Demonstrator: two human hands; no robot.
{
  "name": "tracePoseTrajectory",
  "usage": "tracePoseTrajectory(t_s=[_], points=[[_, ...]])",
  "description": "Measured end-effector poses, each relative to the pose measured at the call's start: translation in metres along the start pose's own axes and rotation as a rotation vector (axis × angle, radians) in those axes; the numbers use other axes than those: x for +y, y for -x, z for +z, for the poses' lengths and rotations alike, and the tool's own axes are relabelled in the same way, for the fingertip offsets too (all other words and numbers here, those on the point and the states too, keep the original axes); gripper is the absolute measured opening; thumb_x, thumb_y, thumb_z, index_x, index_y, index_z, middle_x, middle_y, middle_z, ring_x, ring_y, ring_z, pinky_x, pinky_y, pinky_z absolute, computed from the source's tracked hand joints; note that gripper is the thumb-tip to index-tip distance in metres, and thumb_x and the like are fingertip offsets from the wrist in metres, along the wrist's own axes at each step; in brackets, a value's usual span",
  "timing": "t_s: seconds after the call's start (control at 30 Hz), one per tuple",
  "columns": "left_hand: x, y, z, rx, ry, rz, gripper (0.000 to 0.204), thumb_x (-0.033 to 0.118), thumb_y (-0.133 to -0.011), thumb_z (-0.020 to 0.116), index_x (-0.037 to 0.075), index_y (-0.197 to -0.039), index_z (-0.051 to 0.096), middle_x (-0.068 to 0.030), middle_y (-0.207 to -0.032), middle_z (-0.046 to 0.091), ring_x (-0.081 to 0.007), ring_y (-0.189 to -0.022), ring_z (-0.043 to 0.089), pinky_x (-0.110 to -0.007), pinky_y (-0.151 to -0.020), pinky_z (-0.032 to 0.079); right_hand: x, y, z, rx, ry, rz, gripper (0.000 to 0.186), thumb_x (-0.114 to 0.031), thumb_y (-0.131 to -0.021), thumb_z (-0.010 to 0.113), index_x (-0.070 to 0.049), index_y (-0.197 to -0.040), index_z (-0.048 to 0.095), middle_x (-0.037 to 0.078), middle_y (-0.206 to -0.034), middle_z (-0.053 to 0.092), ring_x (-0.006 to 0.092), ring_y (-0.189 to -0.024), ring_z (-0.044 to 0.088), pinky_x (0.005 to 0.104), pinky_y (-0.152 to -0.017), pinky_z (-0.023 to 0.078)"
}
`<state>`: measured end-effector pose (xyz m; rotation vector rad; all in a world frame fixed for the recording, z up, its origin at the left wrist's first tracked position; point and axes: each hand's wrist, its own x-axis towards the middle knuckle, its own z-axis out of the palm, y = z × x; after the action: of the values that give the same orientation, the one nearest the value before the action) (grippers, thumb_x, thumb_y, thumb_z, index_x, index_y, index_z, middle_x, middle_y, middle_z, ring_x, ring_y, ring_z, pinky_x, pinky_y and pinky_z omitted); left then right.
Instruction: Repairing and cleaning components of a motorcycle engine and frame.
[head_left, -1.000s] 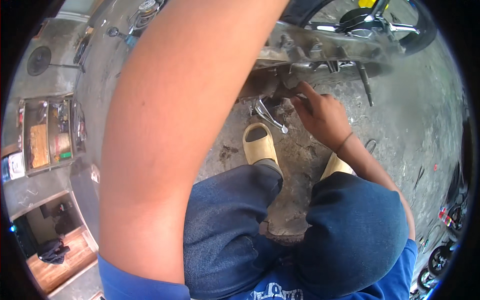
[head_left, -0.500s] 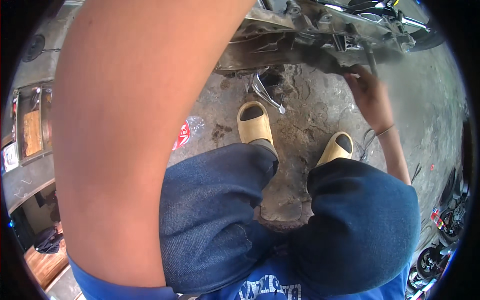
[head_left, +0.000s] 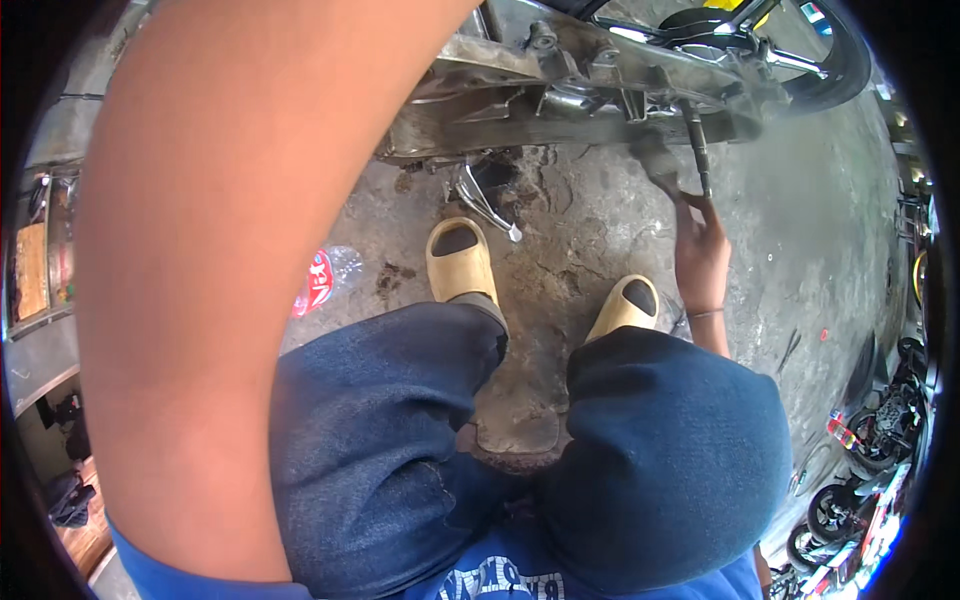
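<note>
My left arm stretches up across the left side and past the top edge, so the left hand is out of sight. To the right of my knees, my right hand is closed on a dark brush-like tool, smeared by motion. Its head lies just below a grimy metal casing that belongs to a motorcycle. From this casing a metal shaft sticks out toward me. The fingertips are beside the shaft's near end; whether they touch it I cannot tell.
Beyond the casing is a black wheel. On the stained concrete floor lie a silver-and-black part and a clear plastic bottle with a red label. My feet wear yellow slides. Motorcycles stand at the right; a wooden tray is at the left.
My right hand has drawn back toward me with the tool, from beside the casing to the shaft's near end. The whole view has shifted, showing more of the wheel and the right side.
</note>
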<state>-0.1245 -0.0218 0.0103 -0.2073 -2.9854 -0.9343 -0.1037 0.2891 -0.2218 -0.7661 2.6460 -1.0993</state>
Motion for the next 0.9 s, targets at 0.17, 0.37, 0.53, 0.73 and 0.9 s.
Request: tracePoseTrajectory(t_s=[0.17, 0.37, 0.53, 0.73, 0.9], points=[[0.006, -0.002, 0.005, -0.015, -0.004, 0.041, 0.077, 0.056, -0.086, 0.066, -0.002, -0.136, 0.053, -0.0184, -0.125, 0.064, -0.0305, -0.103, 0.067, -0.043, -0.094, 0.053, -0.032, 0.026, 0.043, -0.139, -0.173, -0.087, 0.015, -0.011, -0.093, 0.061, -0.008, -0.107, 0.068, 0.001, -0.055, 0.048, 0.0108, -0.050, 0.037, 0.0295, -0.049, 0.032], [0.007, -0.013, 0.009, 0.033, -0.063, -0.132, 0.075, 0.058, -0.088, 0.063, -0.001, -0.135, 0.054, -0.0182, -0.121, 0.065, -0.0305, -0.101, 0.067, -0.044, -0.090, 0.054, 0.011, 0.038, 0.053, 0.054, -0.110, -0.015, 0.016, -0.011, -0.094, 0.061, -0.004, -0.107, 0.068, 0.005, -0.067, 0.060, 0.0125, -0.054, 0.046, 0.0288, -0.050, 0.038], [0.021, -0.031, -0.007, -0.145, 0.058, -0.376, 0.075, 0.059, -0.089, 0.062, -0.001, -0.134, 0.054, -0.0184, -0.120, 0.065, -0.0306, -0.101, 0.067, -0.045, -0.090, 0.055, 0.042, 0.039, 0.048, 0.242, -0.092, 0.012, 0.023, -0.011, -0.095, 0.059, -0.004, -0.116, 0.065, 0.006, -0.076, 0.066, 0.0128, -0.059, 0.052, 0.0290, -0.051, 0.041], [0.017, -0.045, -0.018, -0.327, 0.173, -0.567, 0.076, 0.059, -0.089, 0.062, -0.001, -0.135, 0.053, -0.0182, -0.121, 0.064, -0.0304, -0.102, 0.067, -0.044, -0.090, 0.055, -0.010, 0.033, 0.044, 0.005, -0.004, -0.255, 0.034, -0.011, -0.095, 0.057, -0.008, -0.129, 0.060, 0.007, -0.081, 0.069, 0.0177, -0.060, 0.058, 0.0329, -0.052, 0.045], [0.003, -0.009, 0.007, -0.037, -0.025, -0.090, 0.076, 0.058, -0.089, 0.062, -0.001, -0.135, 0.053, -0.0181, -0.122, 0.064, -0.0301, -0.103, 0.067, -0.044, -0.091, 0.054, -0.045, 0.010, 0.038, -0.063, 0.194, -0.412, 0.040, -0.011, -0.094, 0.058, -0.013, -0.135, 0.058, 0.006, -0.083, 0.070, 0.0227, -0.060, 0.061, 0.0356, -0.053, 0.046]])
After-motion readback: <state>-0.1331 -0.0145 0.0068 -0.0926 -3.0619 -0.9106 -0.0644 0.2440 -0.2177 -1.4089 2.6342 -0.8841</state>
